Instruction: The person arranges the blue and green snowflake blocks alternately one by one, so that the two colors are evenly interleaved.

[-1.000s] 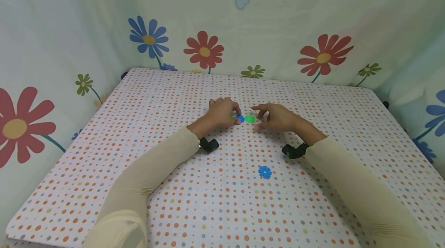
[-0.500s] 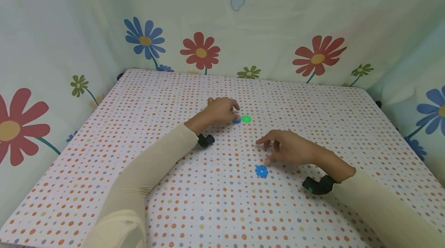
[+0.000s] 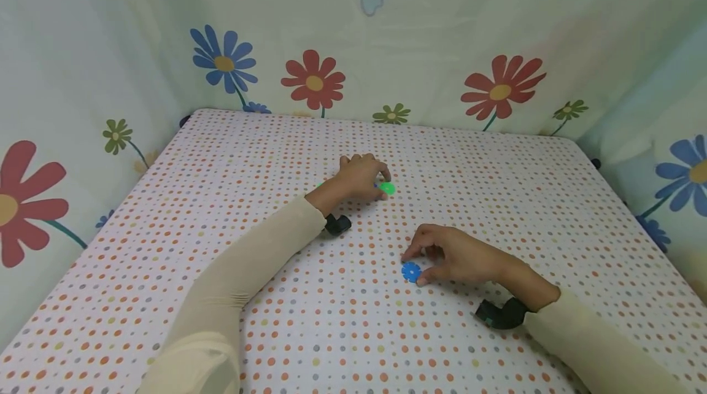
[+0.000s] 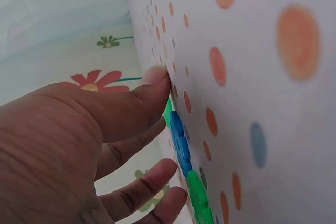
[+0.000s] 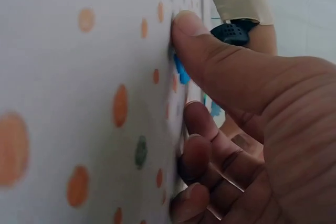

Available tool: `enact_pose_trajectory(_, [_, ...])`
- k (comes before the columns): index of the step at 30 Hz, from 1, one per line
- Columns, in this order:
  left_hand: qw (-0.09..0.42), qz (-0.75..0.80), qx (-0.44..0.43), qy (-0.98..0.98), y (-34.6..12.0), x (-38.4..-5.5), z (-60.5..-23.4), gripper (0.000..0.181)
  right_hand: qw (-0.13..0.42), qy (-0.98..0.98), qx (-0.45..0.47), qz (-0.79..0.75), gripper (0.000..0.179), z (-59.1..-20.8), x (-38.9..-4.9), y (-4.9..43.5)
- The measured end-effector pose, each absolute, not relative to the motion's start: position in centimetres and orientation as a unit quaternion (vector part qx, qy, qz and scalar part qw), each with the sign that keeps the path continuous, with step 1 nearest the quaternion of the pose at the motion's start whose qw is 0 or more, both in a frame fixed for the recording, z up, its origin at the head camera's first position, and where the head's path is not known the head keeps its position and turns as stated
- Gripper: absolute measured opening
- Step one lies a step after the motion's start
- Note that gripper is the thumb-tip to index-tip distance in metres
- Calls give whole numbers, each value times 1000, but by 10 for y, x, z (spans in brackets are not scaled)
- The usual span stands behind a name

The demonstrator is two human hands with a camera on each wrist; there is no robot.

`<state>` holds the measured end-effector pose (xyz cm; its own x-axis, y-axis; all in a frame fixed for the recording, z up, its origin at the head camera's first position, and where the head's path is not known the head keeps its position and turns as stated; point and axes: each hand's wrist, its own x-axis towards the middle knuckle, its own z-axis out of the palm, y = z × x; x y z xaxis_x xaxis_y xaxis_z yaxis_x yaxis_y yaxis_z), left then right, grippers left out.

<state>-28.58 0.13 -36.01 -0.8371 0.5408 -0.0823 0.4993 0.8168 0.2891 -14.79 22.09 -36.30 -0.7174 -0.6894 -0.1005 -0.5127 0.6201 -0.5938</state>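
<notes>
My right hand (image 3: 461, 256) holds a blue notched building disc (image 3: 411, 272) by its edges between thumb and index finger, flat on the dotted table. In the right wrist view, only a sliver of that blue disc shows past the thumb (image 5: 191, 35). Farther back, my left hand (image 3: 356, 177) bends over a row of discs. Its thumb and index finger close about the bright green disc (image 3: 388, 188) at the row's right end. The left wrist view shows a blue disc (image 4: 181, 142) in the middle and another green disc (image 4: 199, 198) beyond. Whether they interlock cannot be told.
A white cloth with coloured dots covers the table (image 3: 309, 320). A curtain (image 3: 420, 44) printed with flowers and a butterfly hangs behind and at both sides. Each wrist carries a black camera, such as the right wrist's camera (image 3: 501, 313).
My right hand has come back from beside the green disc toward me and now holds the lone blue disc. The left hand lifted its index finger, then shifted right onto the green disc.
</notes>
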Motion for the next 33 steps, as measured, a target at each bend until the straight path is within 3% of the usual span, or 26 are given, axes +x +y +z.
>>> enact_pose_trajectory(33, [64,135,262,953,-1,-286,-364,33,159,880,-343,-286,30,-364,-143,217])
